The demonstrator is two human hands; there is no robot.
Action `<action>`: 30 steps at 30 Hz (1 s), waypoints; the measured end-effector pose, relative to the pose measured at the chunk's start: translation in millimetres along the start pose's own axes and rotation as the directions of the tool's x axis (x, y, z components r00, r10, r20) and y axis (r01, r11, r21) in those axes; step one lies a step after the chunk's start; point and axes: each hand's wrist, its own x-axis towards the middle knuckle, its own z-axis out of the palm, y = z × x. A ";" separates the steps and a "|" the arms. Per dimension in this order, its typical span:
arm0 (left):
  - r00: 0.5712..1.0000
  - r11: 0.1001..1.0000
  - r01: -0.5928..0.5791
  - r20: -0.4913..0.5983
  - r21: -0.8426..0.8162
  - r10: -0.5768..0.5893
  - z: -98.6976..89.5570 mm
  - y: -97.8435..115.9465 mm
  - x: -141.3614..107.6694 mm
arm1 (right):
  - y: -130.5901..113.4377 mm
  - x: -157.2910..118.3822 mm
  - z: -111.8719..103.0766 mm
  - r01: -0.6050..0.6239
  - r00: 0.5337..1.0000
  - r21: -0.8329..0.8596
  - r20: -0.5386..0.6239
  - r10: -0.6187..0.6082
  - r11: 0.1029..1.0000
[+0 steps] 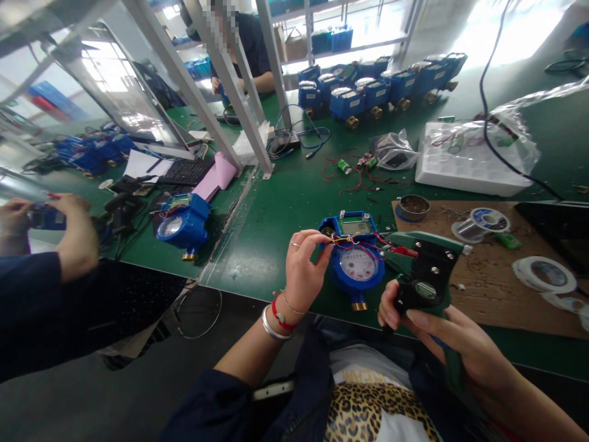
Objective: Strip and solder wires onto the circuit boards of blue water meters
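A blue water meter (356, 264) with a round dial, a small display and a brass fitting lies on the green bench in front of me. Thin coloured wires (352, 240) run across it between display and dial. My left hand (306, 267) pinches some of these wires at the meter's left side. In my right hand (442, 337) is a green and black wire stripper (426, 276), gripped by its handles. Its jaws point left and sit at the wires on the meter's right side; whether they are closed on a wire I cannot make out.
A cardboard sheet (483, 294) on the right carries a solder spool (483, 226), a tape roll (545, 275) and a round tin (413, 209). Behind stand a white foam tray (469, 175) and several blue meters (347, 104). Another meter (184, 224) and a co-worker's hands (69, 212) are left.
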 end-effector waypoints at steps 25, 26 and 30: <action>0.926 0.978 -0.194 0.315 -0.073 0.207 -16.4 -16.3 25.4 | 17.9 9.9 -15.5 0.084 0.995 -0.038 0.056 -0.081 0.996; 0.913 0.973 -0.214 0.337 -0.086 0.230 -18.9 -18.0 28.6 | 18.1 9.9 -16.0 0.084 0.995 -0.036 0.056 -0.082 0.996; 0.856 0.956 -0.262 0.426 -0.132 0.294 -25.9 -22.8 42.9 | 18.8 10.0 -17.6 0.080 0.996 -0.043 0.053 -0.078 0.996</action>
